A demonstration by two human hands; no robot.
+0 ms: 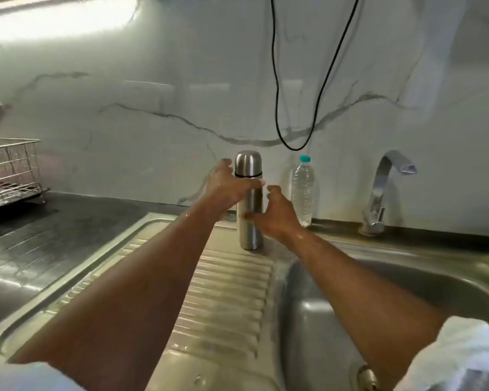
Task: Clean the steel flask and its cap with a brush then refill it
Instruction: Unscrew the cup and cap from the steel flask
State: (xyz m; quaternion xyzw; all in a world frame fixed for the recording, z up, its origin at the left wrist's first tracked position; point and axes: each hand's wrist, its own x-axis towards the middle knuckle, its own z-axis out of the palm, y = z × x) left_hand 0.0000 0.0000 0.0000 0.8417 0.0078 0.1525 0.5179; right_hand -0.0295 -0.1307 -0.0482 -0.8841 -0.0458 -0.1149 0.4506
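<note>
The steel flask (250,231) stands upright at the back of the ribbed drainboard (223,294), its domed cap (248,162) on top. My left hand (226,187) wraps the flask's upper body just under the cap, thumb across the front. My right hand (277,215) is at the flask's right side, lower down. Its thumb touches the front of the body and its curled fingers stay a little apart from the flask's right edge. Both forearms look wet. No brush is in view.
A clear plastic water bottle (302,190) with a teal cap stands right of the flask against the marble wall. Farther right is the tap (378,193) over the sink basin (407,277). A wire dish rack (9,170) sits at left on the dark counter (26,235). A black cable (277,94) hangs above.
</note>
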